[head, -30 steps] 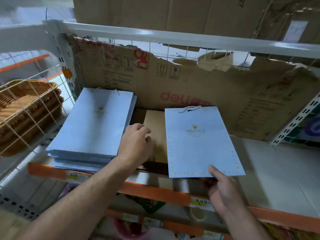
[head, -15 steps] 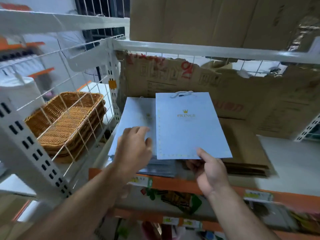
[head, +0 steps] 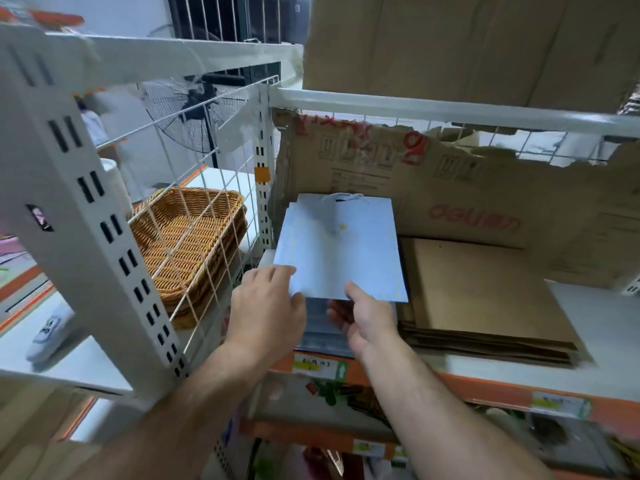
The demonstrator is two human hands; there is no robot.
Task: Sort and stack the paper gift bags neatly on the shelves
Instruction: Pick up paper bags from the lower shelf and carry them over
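Observation:
A flat light-blue gift bag (head: 341, 251) with a gold crown mark and white cord handle lies over the stack of blue bags (head: 322, 327) at the left end of the shelf (head: 595, 320). My right hand (head: 363, 315) pinches its near edge, thumb on top and fingers underneath. My left hand (head: 268, 306) rests against the bag's near left corner with fingers curled at the edge. Right of the blue stack lies a stack of flat brown paper bags (head: 485, 296).
A torn cardboard sheet (head: 467, 188) lines the shelf back. A white upright post (head: 263, 188) and wire grid (head: 207, 216) border the left side, with wicker baskets (head: 187, 244) beyond. Cardboard boxes (head: 450, 43) sit on the shelf above. An orange lip (head: 485, 389) edges the front.
The blue bag moved left from over the brown bags onto the blue stack. My left hand came to its near left corner. The view swung left.

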